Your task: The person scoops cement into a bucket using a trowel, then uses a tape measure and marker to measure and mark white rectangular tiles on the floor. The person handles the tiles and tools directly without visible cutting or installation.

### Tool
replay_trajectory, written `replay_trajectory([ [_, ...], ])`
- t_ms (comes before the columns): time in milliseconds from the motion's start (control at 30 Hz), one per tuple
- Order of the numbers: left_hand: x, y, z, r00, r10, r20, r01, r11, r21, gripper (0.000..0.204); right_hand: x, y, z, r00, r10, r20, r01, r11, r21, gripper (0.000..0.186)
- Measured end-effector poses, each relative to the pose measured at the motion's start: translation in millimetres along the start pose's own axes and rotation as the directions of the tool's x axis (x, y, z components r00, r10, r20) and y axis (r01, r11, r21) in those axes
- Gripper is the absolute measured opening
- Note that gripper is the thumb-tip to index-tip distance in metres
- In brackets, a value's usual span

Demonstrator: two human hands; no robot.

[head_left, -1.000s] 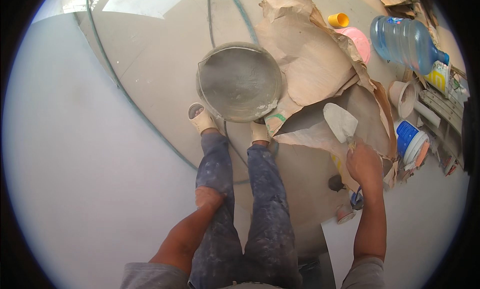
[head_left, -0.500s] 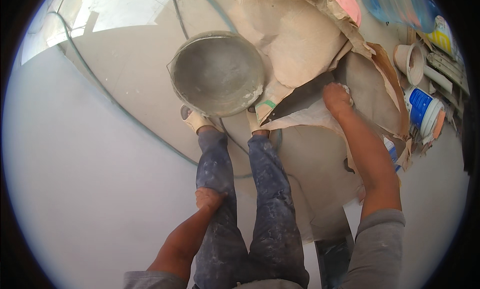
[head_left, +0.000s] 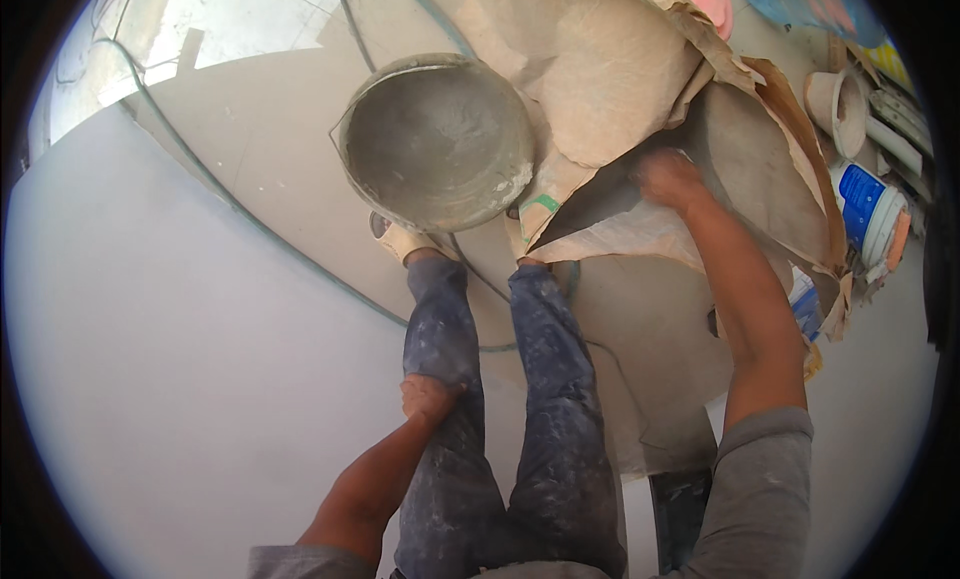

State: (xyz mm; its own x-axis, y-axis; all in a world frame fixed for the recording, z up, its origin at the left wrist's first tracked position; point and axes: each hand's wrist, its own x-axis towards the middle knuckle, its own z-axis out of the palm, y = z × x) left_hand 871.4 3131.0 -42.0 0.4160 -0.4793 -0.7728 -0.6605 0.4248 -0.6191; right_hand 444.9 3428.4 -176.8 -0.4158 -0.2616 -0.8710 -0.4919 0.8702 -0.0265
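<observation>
My right hand (head_left: 672, 178) reaches into the opening of a big torn brown paper sack (head_left: 600, 109), over the grey powder inside. Its fingers are curled; what they hold, if anything, is hidden. Bent over my left leg (head_left: 440, 339), just above the knee, my left hand (head_left: 430, 397) has its fingers closed round the dusty trouser cloth. In front of my feet stands a round grey bucket (head_left: 520, 184) with a crusted rim and a thin wire handle. Grey material lies inside it; whether dry or wet I cannot tell. The sack touches the bucket's right side.
A green hose (head_left: 225, 201) curves across the floor on the left, and a dark cable (head_left: 480, 279) runs between my feet. To the right lie a white and blue tub (head_left: 872, 214), a pale plastic pot (head_left: 838, 109) and wood strips. A large blue clear bottle (head_left: 815, 9) lies at the far right.
My right hand has shifted slightly left and deeper into the sack's dark opening. The view has moved a little; my left hand stays on the leg.
</observation>
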Motion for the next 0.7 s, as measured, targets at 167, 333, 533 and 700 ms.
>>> replay_trajectory([
  [167,12.8,-8.6,9.0,0.995,0.097,0.038,-0.099,0.993,0.057,0.113,16.2,-0.6,14.6,0.994,-0.086,-0.066,0.089,0.995,0.036,0.037],
  [333,1.9,0.2,-1.7,0.999,-0.032,0.042,0.034,0.998,-0.047,0.112,17.9,0.0,25.2,0.989,-0.121,-0.09,0.122,0.993,0.008,0.039],
  [533,-8.9,6.3,-14.4,0.997,-0.026,0.067,0.026,1.0,0.002,0.115,25.4,-5.1,48.1,0.973,-0.134,-0.185,0.142,0.989,0.032,0.041],
  [700,-11.0,7.2,-14.9,0.998,-0.044,0.049,0.043,0.999,0.02,0.117,19.6,-15.0,47.7,0.978,-0.206,0.032,0.203,0.976,0.08,0.041],
])
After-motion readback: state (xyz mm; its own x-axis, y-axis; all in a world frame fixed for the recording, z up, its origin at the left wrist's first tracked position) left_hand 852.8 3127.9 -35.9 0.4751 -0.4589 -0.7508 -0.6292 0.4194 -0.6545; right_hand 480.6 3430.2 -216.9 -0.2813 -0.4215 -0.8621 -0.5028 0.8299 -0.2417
